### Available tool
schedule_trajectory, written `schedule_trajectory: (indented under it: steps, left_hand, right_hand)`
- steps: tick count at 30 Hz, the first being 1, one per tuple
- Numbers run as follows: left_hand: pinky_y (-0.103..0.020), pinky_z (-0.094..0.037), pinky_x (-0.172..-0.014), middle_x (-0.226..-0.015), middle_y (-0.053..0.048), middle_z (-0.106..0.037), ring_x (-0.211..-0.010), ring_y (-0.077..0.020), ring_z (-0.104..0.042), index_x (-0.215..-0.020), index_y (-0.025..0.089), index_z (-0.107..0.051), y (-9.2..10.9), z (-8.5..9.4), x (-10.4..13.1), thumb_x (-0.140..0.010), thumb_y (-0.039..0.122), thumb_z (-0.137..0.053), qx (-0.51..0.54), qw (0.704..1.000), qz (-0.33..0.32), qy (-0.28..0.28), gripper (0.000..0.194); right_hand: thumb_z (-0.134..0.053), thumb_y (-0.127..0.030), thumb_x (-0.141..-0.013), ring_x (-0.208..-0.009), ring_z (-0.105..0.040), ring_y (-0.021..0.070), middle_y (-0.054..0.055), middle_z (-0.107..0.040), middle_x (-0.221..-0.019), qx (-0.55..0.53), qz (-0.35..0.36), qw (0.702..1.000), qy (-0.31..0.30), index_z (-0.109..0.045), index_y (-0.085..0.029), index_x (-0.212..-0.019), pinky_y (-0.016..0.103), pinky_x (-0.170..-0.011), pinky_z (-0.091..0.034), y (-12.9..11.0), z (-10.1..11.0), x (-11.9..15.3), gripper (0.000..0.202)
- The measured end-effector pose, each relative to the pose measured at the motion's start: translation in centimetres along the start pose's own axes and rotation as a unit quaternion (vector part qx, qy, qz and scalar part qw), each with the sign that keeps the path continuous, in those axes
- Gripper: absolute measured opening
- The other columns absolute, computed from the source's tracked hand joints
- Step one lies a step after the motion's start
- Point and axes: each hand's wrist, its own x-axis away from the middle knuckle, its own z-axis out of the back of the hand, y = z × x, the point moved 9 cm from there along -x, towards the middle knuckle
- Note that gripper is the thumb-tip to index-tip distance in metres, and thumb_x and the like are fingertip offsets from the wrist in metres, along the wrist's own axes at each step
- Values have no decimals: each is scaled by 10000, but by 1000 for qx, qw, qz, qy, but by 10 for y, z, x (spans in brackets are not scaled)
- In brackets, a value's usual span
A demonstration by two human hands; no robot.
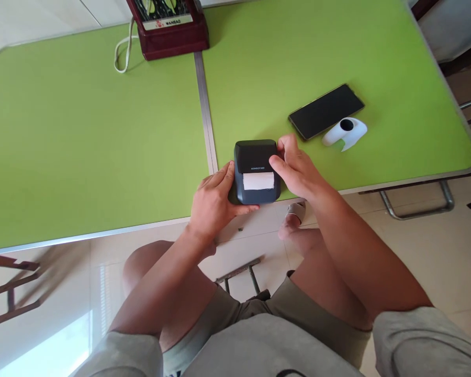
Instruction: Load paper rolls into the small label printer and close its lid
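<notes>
A small dark portable label printer (256, 152) sits near the front edge of the green table, with a white strip of paper (258, 181) showing at its slot. My left hand (214, 198) grips it from the left, fingers along its side and thumb under the near edge. On the opposite side, my right hand (296, 166) holds it with the thumb laid on the top cover and the other fingers curled at the far right corner. Those curled fingertips are partly hidden.
The green table (94, 141) has a metal seam. Right of the printer lie a black phone (326, 111) and a white curved object (351, 135) with a dark round spot. A maroon boxed appliance (172, 39) with a white cord (126, 52) stands at the back.
</notes>
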Motion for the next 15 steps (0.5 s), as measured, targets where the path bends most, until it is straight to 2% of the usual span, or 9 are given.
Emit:
schedule_trajectory:
  steps: [5, 10, 12, 15]
  left_hand:
    - [-487, -589, -1093, -1496, -189, -658, -1330, -360, -682, -1536, 176, -538, 1, 0, 1, -829, 887, -611, -3, 1000, -12, 19, 1005]
    - [-528, -570, -1109, -1487, -248, -645, -1314, -391, -683, -1571, 113, -478, 0, -3, 3, -800, 906, -617, -23, 1000, -12, 15, 1115]
    - [-536, -555, -1120, -1499, -251, -633, -1327, -397, -672, -1593, 118, -445, -1, -5, 3, -819, 897, -607, -31, 999, -7, 8, 1111]
    - [-533, -536, -1133, -1514, -278, -607, -1339, -402, -661, -1601, 76, -414, -1, -7, 3, -864, 881, -564, -35, 999, -8, 5, 1102]
  right_hand:
    - [-601, -655, -806, -690, -501, 180, -31, -531, -764, 7, -30, 999, -26, -351, -275, -915, 351, -645, -347, -2, -2, 0, 467]
    - [-706, -494, -751, -687, -485, 153, -51, -512, -770, -13, -44, 996, -82, -387, -268, -882, 328, -629, -391, -7, 0, 1, 413]
    - [-742, -428, -747, -654, -468, 139, -66, -507, -732, -4, -42, 996, -76, -376, -271, -855, 316, -607, -379, -12, 7, 2, 413]
    - [-776, -341, -742, -551, -436, 120, -91, -502, -624, 18, -17, 999, -32, -337, -276, -816, 307, -554, -336, -28, 22, 2, 450]
